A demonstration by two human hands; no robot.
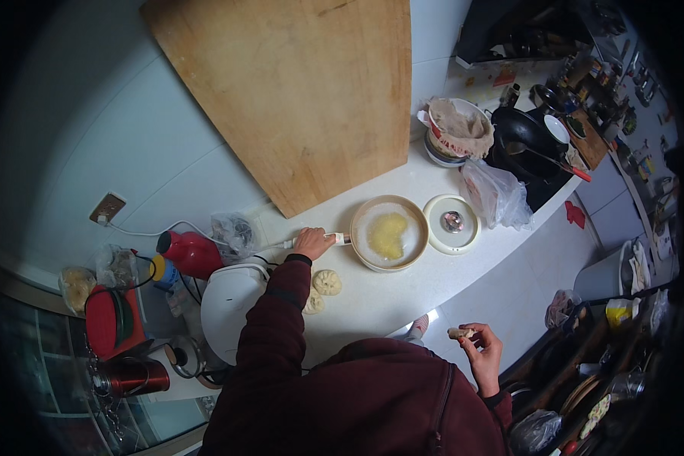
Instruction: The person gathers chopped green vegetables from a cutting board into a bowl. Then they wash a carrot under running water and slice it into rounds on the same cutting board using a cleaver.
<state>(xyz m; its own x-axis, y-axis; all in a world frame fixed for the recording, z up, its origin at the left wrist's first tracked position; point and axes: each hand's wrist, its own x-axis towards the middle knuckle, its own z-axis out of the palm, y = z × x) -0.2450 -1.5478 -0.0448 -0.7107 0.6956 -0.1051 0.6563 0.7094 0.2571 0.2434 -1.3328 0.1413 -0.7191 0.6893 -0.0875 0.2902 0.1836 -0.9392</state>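
Note:
My left hand (314, 243) is closed around the white handle (339, 239) of an electric pan (423, 216) on the counter. In the pan lies a yellow, egg-like mass (389, 235) amid pale bubbly liquid. Right of the pan rests its round glass lid (460, 237) with a pale rim and shiny knob. Two pleated buns (327, 282) lie on the counter beside my left forearm, one partly hidden by the sleeve. My right hand (480, 349), held out to the right beyond the counter edge, pinches a small piece of bun-like food (460, 333) between thumb and fingers.
A large wooden board (319, 97) leans on the wall behind the pan. A white rounded appliance (232, 308) and a red kettle (196, 253) stand left. A cloth-covered bowl (459, 128), plastic bag (496, 196) and black wok (521, 139) are at the right. A white cable runs to the wall socket (108, 207).

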